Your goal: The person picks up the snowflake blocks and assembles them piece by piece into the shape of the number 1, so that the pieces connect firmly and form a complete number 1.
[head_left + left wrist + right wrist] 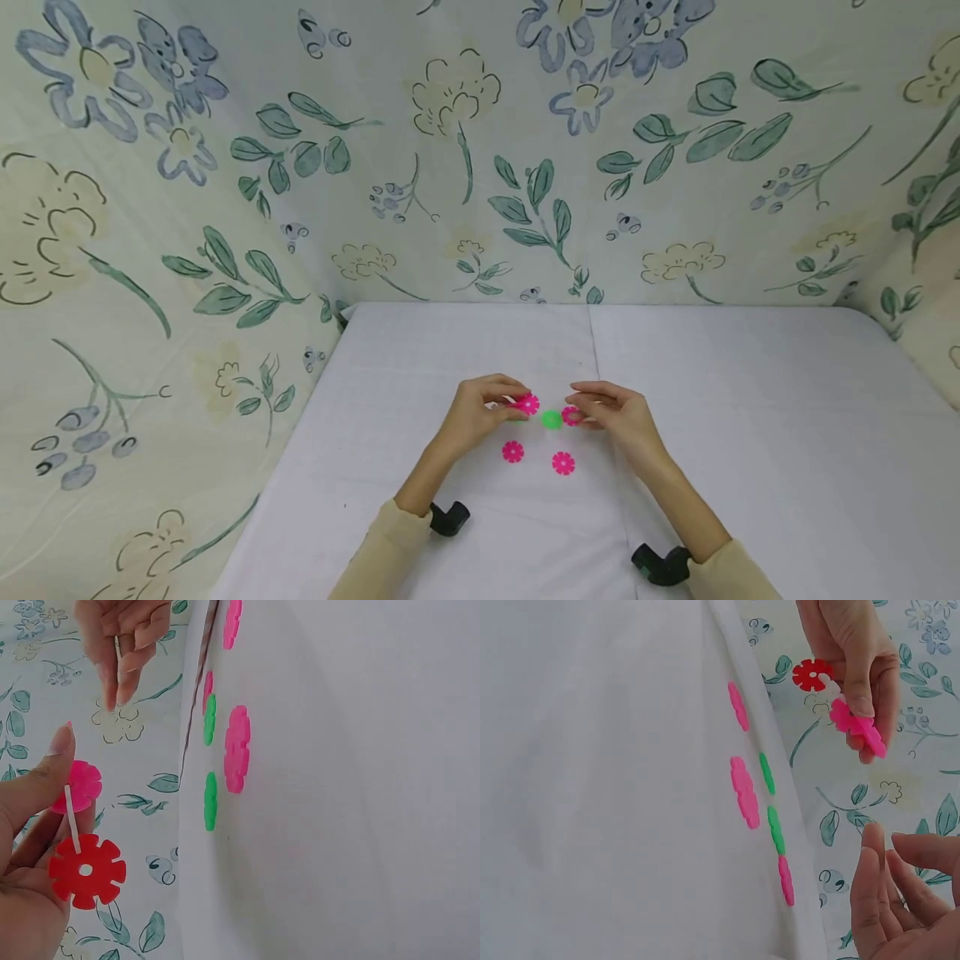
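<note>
Pinching a pink disc (88, 780), seemingly linked to a red disc (100, 880), the left hand (474, 410) is facing the released right hand (624, 418).

White cloth-covered table (787, 433) with 3 pink notched discs (564, 463) and 2 green discs (552, 419) on top

The left hand (474, 410) pinches between thumb and fingers, while the right hand (622, 414) faces it, loosely bent.

Your head cam's set back on the near side, facing fwd & down; your wrist cams sit close, turned sideways, facing far, both w/ L hand (476, 410), R hand (628, 419), cloth (345, 787).
</note>
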The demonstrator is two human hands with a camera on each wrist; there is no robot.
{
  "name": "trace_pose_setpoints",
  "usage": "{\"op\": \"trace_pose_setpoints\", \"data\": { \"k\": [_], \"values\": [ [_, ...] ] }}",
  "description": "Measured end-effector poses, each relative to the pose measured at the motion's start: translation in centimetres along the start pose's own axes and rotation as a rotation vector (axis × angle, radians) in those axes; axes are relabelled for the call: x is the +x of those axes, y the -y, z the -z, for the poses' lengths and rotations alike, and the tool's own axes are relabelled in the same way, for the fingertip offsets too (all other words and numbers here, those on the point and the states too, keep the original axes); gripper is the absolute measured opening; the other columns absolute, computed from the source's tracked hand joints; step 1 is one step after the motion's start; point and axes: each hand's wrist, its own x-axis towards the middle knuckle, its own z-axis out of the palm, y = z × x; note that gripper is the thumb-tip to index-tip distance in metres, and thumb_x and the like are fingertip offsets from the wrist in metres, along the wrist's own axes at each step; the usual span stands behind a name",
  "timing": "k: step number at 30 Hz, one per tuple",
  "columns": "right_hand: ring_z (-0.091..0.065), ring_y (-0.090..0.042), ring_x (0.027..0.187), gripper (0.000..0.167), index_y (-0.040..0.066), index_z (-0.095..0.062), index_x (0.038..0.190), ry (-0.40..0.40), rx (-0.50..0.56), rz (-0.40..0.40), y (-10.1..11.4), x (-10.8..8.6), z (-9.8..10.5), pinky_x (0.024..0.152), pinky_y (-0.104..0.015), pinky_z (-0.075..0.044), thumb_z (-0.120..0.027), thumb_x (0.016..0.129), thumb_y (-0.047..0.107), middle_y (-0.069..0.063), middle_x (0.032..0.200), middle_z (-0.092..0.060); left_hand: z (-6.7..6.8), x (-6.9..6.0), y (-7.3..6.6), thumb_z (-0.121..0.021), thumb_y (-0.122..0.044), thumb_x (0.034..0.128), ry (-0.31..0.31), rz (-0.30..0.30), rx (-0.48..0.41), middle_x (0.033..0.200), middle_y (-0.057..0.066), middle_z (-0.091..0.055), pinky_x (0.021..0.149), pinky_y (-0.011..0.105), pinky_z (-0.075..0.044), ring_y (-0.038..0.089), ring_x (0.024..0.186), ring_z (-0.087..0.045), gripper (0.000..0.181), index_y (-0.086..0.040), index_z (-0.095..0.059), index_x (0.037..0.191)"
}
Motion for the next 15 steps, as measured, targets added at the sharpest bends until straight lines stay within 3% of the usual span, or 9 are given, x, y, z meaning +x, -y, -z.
{"op": "trace_pose_setpoints", "data": {
  "k": [8, 15],
  "values": [
    [-0.076, -0.021, 0.091, 0.040, -0.002, -0.066, 0.134, 0.049, -0.067, -0.017, -0.8, 0.3, 0.5, 0.079, -0.018, -0.060, -0.072, 0.096, 0.010, -0.024, 0.121, -0.073, 0.7, -0.2, 0.6, -0.087, -0.012, 0.0830, -0.023, 0.054, -0.040, 0.111, -0.001, -0.077, 0.090, 0.029, -0.060, 0.016, 0.100, -0.073, 0.029, -0.013, -0.082, 0.111],
    [-0.072, -0.019, 0.083, 0.039, 0.000, -0.070, 0.129, 0.078, -0.185, 0.012, -1.5, 1.2, -0.1, 0.071, -0.017, -0.057, -0.078, 0.091, 0.009, -0.022, 0.116, -0.074, 1.0, -0.2, 0.7, -0.087, -0.007, 0.0824, -0.008, 0.071, -0.091, 0.115, 0.004, -0.076, 0.088, 0.026, -0.061, 0.020, 0.100, -0.074, 0.033, -0.006, -0.079, 0.115]
  ]
}}
